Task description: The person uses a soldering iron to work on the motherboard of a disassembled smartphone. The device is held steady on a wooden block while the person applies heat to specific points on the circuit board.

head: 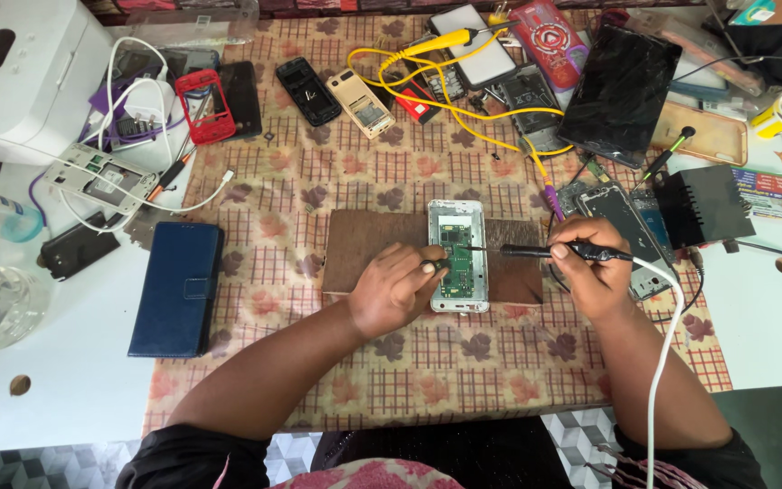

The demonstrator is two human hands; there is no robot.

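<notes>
We pin the opened white phone (457,256) on the brown board (373,249) mid-desk with our left hand (395,290), fingers pressed at its edge, while our right hand (596,272) grips the soldering iron (536,251), tip on its circuit board.

The opened phone (457,256) at centre frame showed a glossy white plastic frame around a matt green circuit board. It lay on a brown board (373,251) that looked like dull, smooth wood. The soldering iron (561,252) had a matt black handle and a thin metal tip. Beneath, the checked tablecloth (291,181) looked smooth and faintly shiny. At left, the blue wallet case (176,288) looked matt, like leather.
</notes>
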